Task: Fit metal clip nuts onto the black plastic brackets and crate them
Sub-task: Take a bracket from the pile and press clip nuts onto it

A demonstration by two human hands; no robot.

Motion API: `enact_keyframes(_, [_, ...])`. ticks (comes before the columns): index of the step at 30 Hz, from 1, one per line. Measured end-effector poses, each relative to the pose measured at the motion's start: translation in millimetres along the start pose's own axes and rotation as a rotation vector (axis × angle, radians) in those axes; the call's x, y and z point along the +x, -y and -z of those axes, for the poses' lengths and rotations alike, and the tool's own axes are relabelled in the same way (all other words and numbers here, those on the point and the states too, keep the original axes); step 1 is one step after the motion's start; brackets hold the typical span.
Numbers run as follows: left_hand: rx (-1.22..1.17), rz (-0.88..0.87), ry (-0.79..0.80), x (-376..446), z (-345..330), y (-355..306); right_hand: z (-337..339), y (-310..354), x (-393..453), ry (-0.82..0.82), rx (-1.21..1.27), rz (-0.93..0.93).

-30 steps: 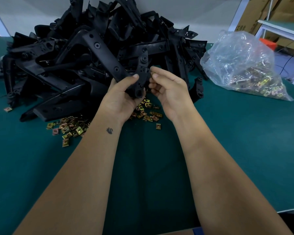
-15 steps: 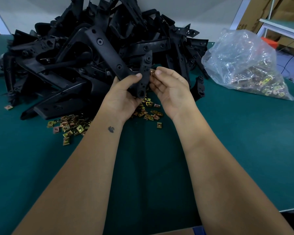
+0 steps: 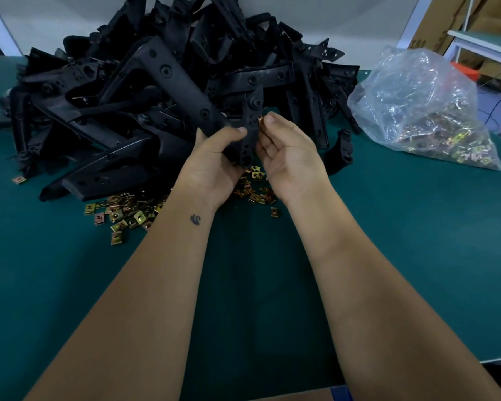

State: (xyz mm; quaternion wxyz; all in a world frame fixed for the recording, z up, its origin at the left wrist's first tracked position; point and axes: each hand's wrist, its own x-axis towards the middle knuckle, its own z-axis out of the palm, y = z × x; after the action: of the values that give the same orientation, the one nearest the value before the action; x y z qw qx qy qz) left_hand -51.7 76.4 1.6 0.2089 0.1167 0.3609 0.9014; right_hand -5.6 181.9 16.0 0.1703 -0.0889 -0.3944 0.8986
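At frame centre, the left hand (image 3: 214, 160) grips a black plastic bracket (image 3: 250, 125); the right hand (image 3: 289, 151) pinches a clip nut (image 3: 261, 119) against the bracket's right edge. Recommended: keep the bracket steady and push the nut squarely on until, presumably, it aligns with the hole.

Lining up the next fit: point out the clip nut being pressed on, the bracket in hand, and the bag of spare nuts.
clip nut (image 3: 261, 119), head view, its copper edge at the right fingertips.
bracket (image 3: 250, 131), head view, middle of its upright arm.
bag (image 3: 411, 91), head view, upper clear plastic.
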Motion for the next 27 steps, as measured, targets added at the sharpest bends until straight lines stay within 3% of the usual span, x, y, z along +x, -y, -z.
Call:
enact_keyframes(5, [-0.03, -0.037, -0.028, 2.4, -2.1, 6.6, -8.6, -9.4, 0.6, -0.093, 0.103, 0.018])
enact_keyframes(16, [-0.05, -0.061, -0.063, 4.3, -0.9, 8.2, -15.8, -13.9, -5.2, -0.111, 0.136, 0.028])
enact_keyframes(27, [-0.082, -0.025, -0.068, 3.7, -0.1, 6.4, -3.5, -5.9, -0.6, -0.02, -0.071, 0.029])
